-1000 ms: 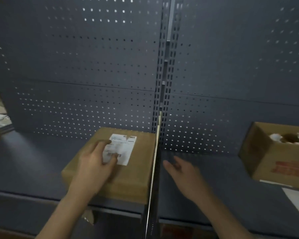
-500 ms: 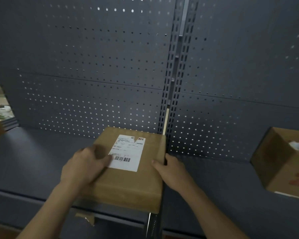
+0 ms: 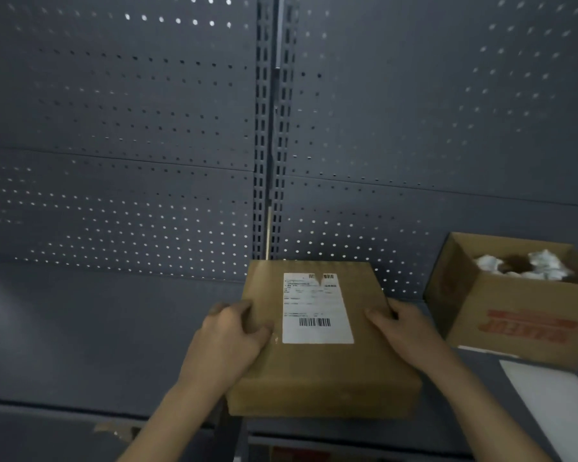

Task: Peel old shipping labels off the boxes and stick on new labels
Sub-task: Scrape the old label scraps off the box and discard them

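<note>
Two hands are on the box (image 3: 321, 378) now, where a second ago only one was. My left hand (image 3: 229, 338) has come off the label (image 3: 316, 308), which it was rubbing at, and grips the box's left edge, fingers curled over the side and thumb lying on the top just beside the label's near corner. My right hand (image 3: 404, 331), which was hanging open over the bare shelf (image 3: 97, 328), has closed on the right edge: the thumb lies on top and the other fingers wrap down the side, where I cannot see them.

Between my palms the box has slid rightward. It sat wholly left of the slotted upright (image 3: 267, 128); now it sits in front of it and a little past, square to me, its near edge overhanging the shelf lip.

The label lies flat between my two thumbs, fully stuck down apart from a small notch in its far edge. So, as I judge it, no peeling has happened yet; I have only repositioned the box for working on it.

Beyond my right fingers stands an open carton (image 3: 514, 315) holding crumpled white paper (image 3: 544, 265), near the box but apart from it. A white sheet (image 3: 554, 401) lies nearer me on that side; whether it carries new labels I cannot tell.
</note>
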Tool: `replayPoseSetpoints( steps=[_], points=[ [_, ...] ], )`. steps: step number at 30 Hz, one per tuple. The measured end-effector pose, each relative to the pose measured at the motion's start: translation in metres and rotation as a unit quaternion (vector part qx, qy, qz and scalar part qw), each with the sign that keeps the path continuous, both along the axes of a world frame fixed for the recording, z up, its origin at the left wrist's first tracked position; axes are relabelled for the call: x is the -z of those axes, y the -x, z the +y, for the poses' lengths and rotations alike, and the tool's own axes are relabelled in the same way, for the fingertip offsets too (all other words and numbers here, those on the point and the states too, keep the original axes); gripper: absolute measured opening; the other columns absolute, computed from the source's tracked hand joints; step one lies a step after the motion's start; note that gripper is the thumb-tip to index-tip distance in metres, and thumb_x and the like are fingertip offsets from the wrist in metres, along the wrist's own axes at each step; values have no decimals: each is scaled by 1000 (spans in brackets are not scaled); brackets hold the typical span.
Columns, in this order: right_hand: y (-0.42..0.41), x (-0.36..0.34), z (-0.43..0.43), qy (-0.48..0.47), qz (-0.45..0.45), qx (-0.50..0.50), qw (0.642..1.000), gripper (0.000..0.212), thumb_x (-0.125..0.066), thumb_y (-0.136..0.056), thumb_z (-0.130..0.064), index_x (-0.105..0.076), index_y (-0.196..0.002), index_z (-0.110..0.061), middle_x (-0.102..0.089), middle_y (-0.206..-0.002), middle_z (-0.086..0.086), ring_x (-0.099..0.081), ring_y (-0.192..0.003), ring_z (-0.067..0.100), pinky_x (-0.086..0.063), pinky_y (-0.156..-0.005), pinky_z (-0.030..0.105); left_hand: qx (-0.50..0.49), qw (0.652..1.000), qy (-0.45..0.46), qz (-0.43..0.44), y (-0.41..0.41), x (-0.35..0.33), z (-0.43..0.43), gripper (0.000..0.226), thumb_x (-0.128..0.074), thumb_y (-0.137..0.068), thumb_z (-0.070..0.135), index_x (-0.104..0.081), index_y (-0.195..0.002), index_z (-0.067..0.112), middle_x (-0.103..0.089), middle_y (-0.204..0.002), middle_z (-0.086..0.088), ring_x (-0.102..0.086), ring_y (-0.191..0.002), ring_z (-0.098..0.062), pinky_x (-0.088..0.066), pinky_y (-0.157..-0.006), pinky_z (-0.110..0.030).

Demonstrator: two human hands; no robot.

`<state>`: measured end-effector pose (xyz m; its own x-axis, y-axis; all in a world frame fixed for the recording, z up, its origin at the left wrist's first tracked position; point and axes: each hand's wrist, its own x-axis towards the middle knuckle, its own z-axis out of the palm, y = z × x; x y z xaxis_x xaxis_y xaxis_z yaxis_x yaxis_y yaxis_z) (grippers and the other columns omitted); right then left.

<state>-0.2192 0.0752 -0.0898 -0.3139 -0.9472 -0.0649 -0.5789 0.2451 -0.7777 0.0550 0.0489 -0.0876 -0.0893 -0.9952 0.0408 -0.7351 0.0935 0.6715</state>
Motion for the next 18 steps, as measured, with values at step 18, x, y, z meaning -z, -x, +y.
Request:
replayPoseSetpoints(
  steps=[18],
  points=[
    [35,-7,1,43,205,38,977,22,-56,-95,-39,-62,-88,-20,-60,-83,-5,-57,-74,10,-40,-57,25,38,996,41,-64,30,1,-14,59,-57,-89,57,-51,-140,28,-52,-131,1,-55,-116,-22,-45,-84,-34]
  ],
)
